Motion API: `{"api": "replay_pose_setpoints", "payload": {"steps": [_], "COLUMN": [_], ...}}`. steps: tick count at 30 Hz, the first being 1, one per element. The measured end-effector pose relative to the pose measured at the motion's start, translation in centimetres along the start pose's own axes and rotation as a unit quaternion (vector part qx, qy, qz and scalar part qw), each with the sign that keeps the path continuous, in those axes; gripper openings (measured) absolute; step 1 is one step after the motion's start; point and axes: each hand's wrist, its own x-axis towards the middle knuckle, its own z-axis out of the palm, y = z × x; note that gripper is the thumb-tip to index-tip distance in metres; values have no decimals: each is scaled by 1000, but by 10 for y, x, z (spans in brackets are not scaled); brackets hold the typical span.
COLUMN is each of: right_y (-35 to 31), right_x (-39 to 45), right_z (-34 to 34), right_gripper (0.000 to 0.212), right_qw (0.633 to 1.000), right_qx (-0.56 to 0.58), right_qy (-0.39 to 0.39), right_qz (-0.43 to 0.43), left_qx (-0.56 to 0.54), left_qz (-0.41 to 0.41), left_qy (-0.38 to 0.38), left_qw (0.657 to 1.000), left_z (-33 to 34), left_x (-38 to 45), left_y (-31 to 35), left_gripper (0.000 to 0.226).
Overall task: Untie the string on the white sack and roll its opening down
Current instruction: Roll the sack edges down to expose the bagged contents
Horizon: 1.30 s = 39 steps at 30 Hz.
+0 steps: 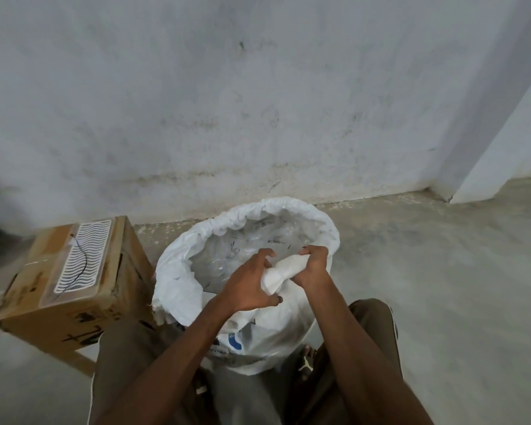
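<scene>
sack [178, 271] open, no string showing | my left hand [246, 286] and right hand [314, 265] both gripping near rim | far rim's rolled, near side left

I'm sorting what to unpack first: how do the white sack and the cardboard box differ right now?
The white sack is soft and round, the cardboard box stiff and square-edged. The sack's mouth is open and rolled, held by the left hand and right hand; the box is taped shut, untouched. Both stand on the floor.
</scene>
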Motion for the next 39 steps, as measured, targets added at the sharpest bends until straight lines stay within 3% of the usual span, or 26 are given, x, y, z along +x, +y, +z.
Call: {"api": "replay_pose_setpoints", "payload": {"steps": [3,7,11,14,17,20,23,25,27,29,31,33,35,36,39], "right_y": [11,16,11,11,27,42,47,45,43,45,50,54,56,56,59], "right_x": [2,2,8,13,5,8,17,15,17,25,36,32,34,36,39], "right_z": [5,-19,-36,-33,-34,-27,-12,-5,-7,-18,-33,-40,-43,-42,-42], "right_gripper": [19,43,28,58,102,94,62,32,12,32,57,42,18,24,96], "right_qw": [998,996,992,995,992,999,999,999,999,996,992,991,996,998,989], "right_qx": [51,-19,50,-17,-124,-46,20,14,30,41,52,31,22,3,-131], "right_qy": [-8,-84,-114,-85,0,-18,0,0,-20,-61,-101,-118,-79,-59,39], "right_qz": [-36,2,-17,-43,7,22,32,31,41,40,52,55,31,18,-49], "left_qx": [180,229,275,331,389,415,383,291,150,-4,-57,-19,51,81,116], "left_qz": [1,23,111,143,184,225,232,180,79,-21,-83,-78,-58,-47,-23], "left_qy": [17,30,69,141,210,210,198,139,33,-39,-63,-72,-58,-38,27], "left_qw": [983,973,953,922,878,856,872,929,985,999,993,994,995,995,993], "left_z": [3,10,14,19,28,38,38,32,19,9,1,0,6,10,23], "left_x": [-12,-6,11,17,16,10,4,1,-5,-10,-11,-10,-7,-6,-4], "left_y": [-11,-16,-20,-30,-44,-49,-49,-48,-43,-44,-50,-51,-44,-41,-44], "left_gripper": [99,69,43,31,27,31,31,40,61,78,84,63,44,40,35]}}
